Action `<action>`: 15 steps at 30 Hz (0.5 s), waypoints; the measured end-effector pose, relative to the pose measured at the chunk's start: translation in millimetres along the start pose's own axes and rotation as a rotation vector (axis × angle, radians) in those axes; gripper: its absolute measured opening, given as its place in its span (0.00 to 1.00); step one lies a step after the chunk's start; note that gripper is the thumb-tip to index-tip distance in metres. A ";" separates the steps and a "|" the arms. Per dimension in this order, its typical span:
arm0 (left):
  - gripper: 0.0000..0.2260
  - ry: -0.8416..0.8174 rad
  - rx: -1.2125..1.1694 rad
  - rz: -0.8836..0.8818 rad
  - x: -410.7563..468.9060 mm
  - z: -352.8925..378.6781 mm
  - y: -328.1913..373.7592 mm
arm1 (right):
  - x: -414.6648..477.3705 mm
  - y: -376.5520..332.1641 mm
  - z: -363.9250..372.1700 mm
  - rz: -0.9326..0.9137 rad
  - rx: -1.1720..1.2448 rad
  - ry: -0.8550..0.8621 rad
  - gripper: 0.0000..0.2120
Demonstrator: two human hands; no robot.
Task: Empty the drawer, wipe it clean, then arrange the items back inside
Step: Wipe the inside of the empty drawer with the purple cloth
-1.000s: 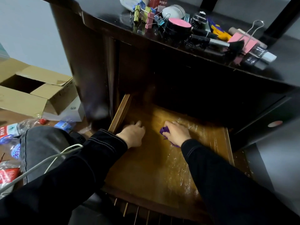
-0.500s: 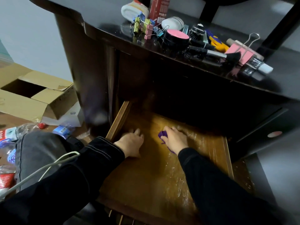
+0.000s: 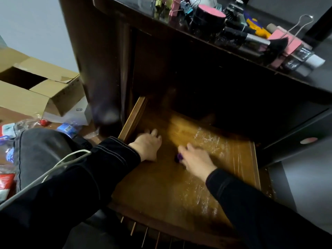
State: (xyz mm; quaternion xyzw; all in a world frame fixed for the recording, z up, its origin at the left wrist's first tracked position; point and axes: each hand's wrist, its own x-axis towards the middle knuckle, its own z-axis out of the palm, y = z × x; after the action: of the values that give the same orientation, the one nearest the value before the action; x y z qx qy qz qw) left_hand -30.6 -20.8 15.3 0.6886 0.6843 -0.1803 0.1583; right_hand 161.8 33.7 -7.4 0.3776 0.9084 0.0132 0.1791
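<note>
Drawer (image 3: pixel 161 191): amber-brown wood with glossy streaks at right. Cloth (image 3: pixel 179 156): purple. Sleeves (image 3: pixel 100 169): black with white stitching. Cabinet (image 3: pixel 107 60): near-black. Far large clip (image 3: pixel 285 42): pink. Left box (image 3: pixel 27 94): tan cardboard.

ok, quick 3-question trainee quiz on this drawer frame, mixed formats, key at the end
1. True or false: the drawer still holds binder clips.
2. Multiple choice: the purple cloth is under which hand? A) left hand B) right hand C) neither
3. Fill in: the removed items, such as the pink binder clip, sit on the dark ____ above the drawer.

Key:
1. False; its wooden bottom is bare apart from the hands and cloth.
2. B
3. desktop
</note>
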 end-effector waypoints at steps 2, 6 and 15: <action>0.38 0.007 0.004 0.001 0.3 1.6 0.3 | 24.0 7.9 -12.8 0.085 -0.015 0.056 0.13; 0.37 0.008 -0.014 0.001 -0.3 1.4 0.3 | 6.8 -5.4 -10.9 -0.037 -0.013 0.005 0.16; 0.38 0.009 0.014 -0.007 -0.2 0.0 1.3 | -17.3 -9.5 -1.7 -0.132 0.145 -0.014 0.14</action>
State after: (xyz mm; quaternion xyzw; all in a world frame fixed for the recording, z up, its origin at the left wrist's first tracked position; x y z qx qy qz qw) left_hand -29.3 -21.0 15.3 0.6880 0.6862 -0.1826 0.1496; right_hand 166.0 15.2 -1.8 0.3288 0.9287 -0.0669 0.1581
